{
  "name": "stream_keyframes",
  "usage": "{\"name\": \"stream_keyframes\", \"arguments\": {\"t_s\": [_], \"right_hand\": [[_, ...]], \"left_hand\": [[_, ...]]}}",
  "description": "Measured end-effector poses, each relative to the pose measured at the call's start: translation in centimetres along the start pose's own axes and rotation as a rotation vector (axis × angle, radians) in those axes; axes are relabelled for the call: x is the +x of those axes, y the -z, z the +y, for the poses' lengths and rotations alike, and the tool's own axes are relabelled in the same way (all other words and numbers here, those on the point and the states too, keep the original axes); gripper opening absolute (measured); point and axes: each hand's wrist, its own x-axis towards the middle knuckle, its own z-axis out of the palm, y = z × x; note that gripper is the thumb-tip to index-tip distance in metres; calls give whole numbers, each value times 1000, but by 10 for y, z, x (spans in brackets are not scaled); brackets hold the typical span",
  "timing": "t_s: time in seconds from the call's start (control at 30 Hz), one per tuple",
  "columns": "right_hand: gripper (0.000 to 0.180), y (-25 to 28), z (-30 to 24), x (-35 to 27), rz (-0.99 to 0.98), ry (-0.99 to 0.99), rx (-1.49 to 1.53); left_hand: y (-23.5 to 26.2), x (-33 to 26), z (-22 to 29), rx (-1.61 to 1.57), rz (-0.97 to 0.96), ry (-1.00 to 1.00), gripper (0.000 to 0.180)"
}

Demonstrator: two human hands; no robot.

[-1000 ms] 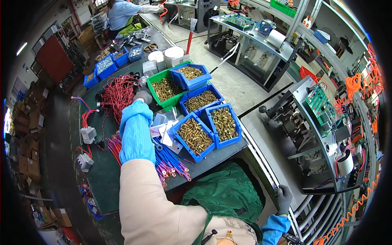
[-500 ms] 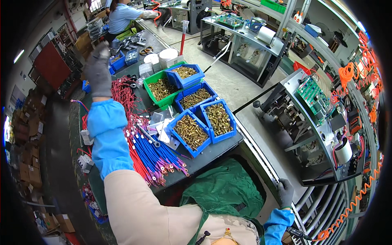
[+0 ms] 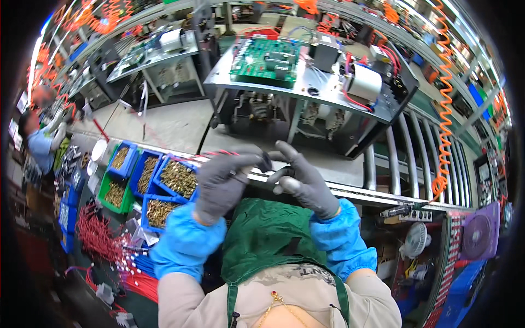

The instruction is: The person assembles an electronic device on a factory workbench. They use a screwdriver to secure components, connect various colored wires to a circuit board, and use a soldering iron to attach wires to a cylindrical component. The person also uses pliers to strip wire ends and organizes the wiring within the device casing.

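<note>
Both my gloved hands are raised in front of my green apron, over the near edge of the roller line. My left hand is closed on a small round black part, its exact kind unclear; thin red wires run out behind its fingers. Close by on the right, my right hand has its fingers apart and curved toward that part. Whether its fingertips touch the part is hard to make out.
Left of me, blue bins and a green bin of brass fasteners stand beside red wires on the bench. Ahead, a metal chassis carries a green circuit board. Rollers lie to the right, beneath a coiled orange hose.
My view has turned right toward the chassis. My left hand has come back from the far bench with the black part and red wires; my right hand has risen from the rail to meet it.
</note>
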Motion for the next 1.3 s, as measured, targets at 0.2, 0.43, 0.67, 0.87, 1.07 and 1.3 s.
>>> {"name": "stream_keyframes", "arguments": {"t_s": [0.2,0.43,0.67,0.87,1.07,1.3], "right_hand": [[46,47,37,-25,214,-74,-470],[25,113,53,23,461,320,-1320],[25,139,49,66,308,-167,-1605],[31,157,45,62,200,-326,-1637],[39,133,27,64,164,-560,-1680],[13,109,-77,91,447,340,-1835]], "left_hand": [[-76,-46,-73,-347,16,491,17],[-25,-13,-96,115,317,294,26],[41,24,-61,-479,667,152,43],[15,35,-48,4,451,122,67],[-11,40,-58,-77,49,286,39],[-119,64,-95,-573,-79,716,22]]}}
